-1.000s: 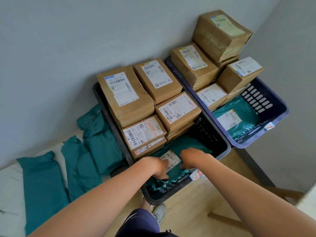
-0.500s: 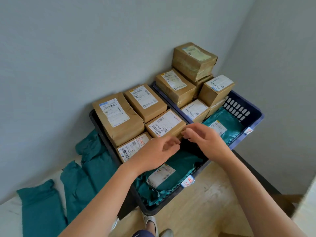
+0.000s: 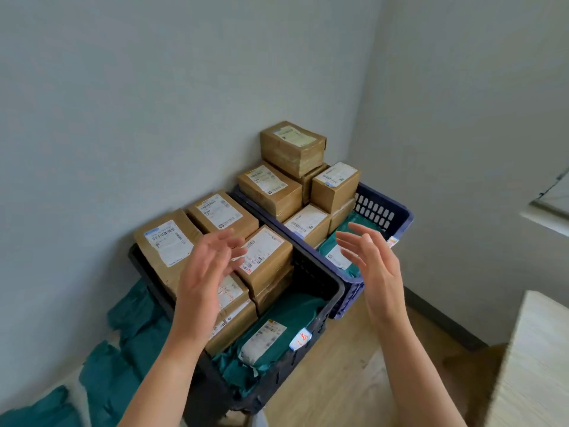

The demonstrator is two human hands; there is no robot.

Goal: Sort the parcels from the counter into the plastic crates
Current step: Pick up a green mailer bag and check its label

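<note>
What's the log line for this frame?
left hand open, empty | right hand open, empty | black crate: boxes, teal bags | blue crate: same

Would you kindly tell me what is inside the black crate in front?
The black crate holds stacked brown cardboard boxes at its far end and teal mailer bags at the near end. Its floor and any lower parcels are covered; the left hand hides some boxes.

parcel labels (image 3: 167,246) blurred, crate tag (image 3: 301,339) scrawl illegible

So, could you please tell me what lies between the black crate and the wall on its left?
Green mailing bags lie heaped there, beside the black crate, as the head view shows.
</note>
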